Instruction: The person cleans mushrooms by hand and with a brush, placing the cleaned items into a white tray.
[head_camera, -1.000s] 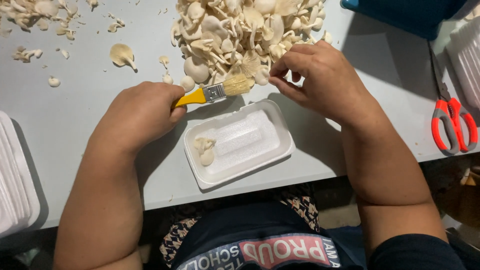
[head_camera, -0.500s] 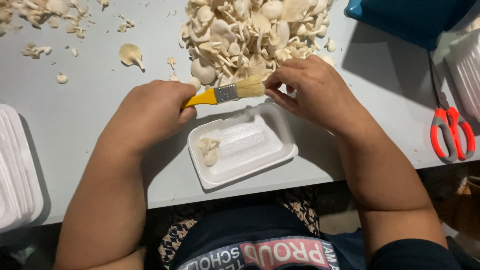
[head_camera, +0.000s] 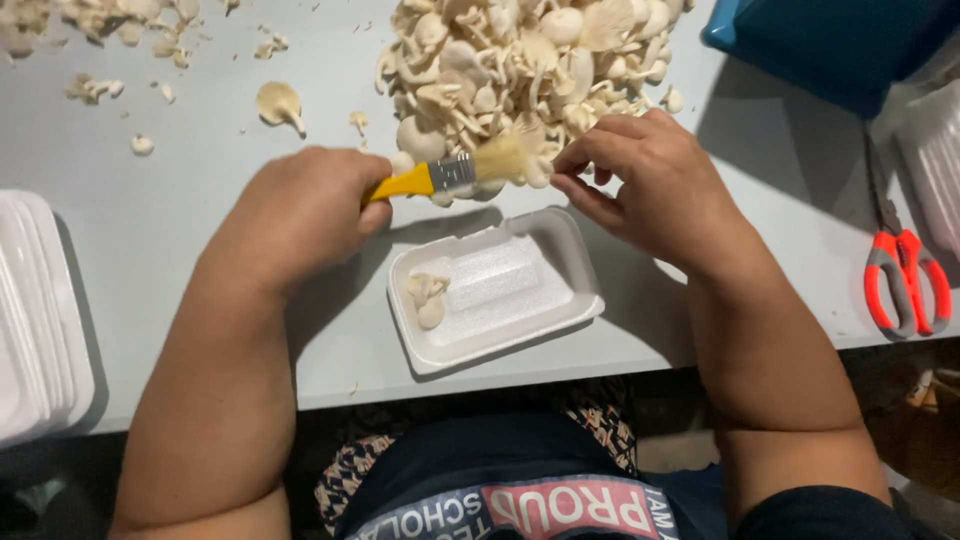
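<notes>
My left hand (head_camera: 305, 215) grips a paintbrush (head_camera: 450, 175) with a yellow handle, its pale bristles pointing right. My right hand (head_camera: 650, 190) pinches a small pale mushroom at the bristle tips; the mushroom is mostly hidden by my fingers. Both hands hover just above a white foam tray (head_camera: 520, 315) on the grey table (head_camera: 200, 290). One small mushroom (head_camera: 428, 298) lies in the tray's left end. A big heap of oyster mushrooms (head_camera: 520, 60) sits right behind my hands.
A stack of white foam trays (head_camera: 35, 320) stands at the left edge, another stack (head_camera: 935, 160) at the right. Orange-handled scissors (head_camera: 905, 280) lie at the right. A blue container (head_camera: 830, 45) is at the back right. Mushroom scraps (head_camera: 110, 30) litter the back left.
The brush and both hands have stayed at the heap's near edge, with small brushing shifts. The view has drifted a little.
</notes>
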